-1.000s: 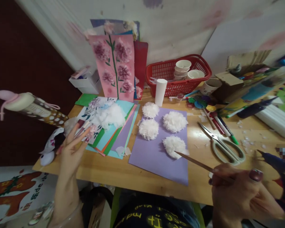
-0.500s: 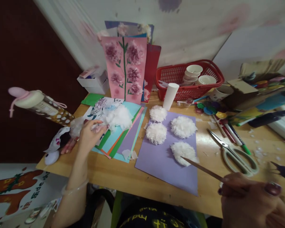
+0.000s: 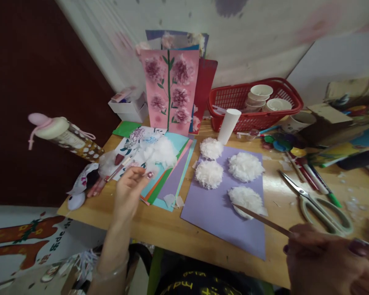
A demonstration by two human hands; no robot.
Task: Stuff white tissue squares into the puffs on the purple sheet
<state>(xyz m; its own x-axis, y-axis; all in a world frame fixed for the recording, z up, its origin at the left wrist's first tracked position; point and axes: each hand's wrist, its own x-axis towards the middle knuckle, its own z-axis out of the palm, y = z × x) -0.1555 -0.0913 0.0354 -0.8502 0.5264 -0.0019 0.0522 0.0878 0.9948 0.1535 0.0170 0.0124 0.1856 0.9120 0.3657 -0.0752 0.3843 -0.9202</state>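
Observation:
My left hand [image 3: 131, 186] pinches a thin white tissue paper piece [image 3: 153, 169], just in front of a loose pile of white tissue paper [image 3: 161, 152]. That pile lies on stacked coloured sheets [image 3: 171, 184]. My right hand [image 3: 322, 260] is closed around a thin brown wooden stick [image 3: 264, 221]. The stick's tip touches, or is just over, the nearest white ruffled paper flower [image 3: 245, 200]. Several such flowers, including one at the right [image 3: 245, 166], rest on a purple sheet [image 3: 215, 217].
Scissors [image 3: 315, 205] and markers [image 3: 321, 180] lie at the right. Behind stand a white paper roll [image 3: 229, 126], a red basket [image 3: 224, 98] with paper cups, and a pink flower picture [image 3: 160, 88]. A tilted bottle [image 3: 70, 137] is at the left.
My left hand has drawn back from the tissue pile toward the right and nearer me, with a small piece in its fingers. The right hand keeps the stick at the same flower.

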